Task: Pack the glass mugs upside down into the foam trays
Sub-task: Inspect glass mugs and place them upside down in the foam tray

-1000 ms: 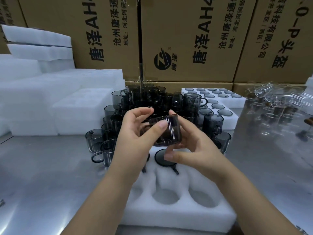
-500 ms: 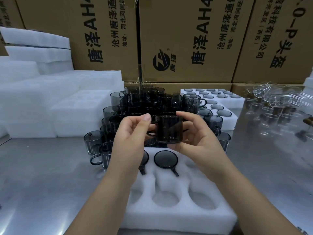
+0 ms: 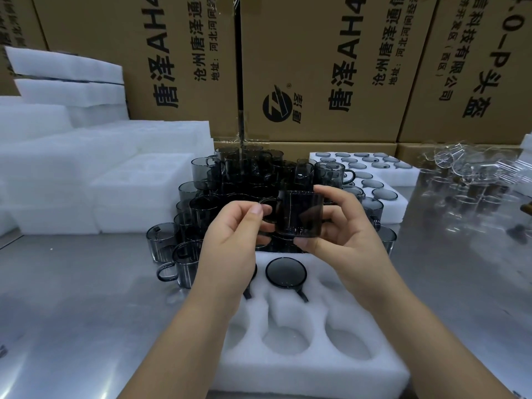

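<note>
My right hand (image 3: 345, 237) grips the body of a smoked glass mug (image 3: 299, 214) and my left hand (image 3: 230, 234) pinches its handle, both above the foam tray (image 3: 316, 367). I'd turn it mouth-down, line the handle up with the slot, and seat it beside the packed mug (image 3: 286, 272). My left wrist hides the neighbouring pocket. The mug pile (image 3: 244, 180) behind is too dark to count.
</note>
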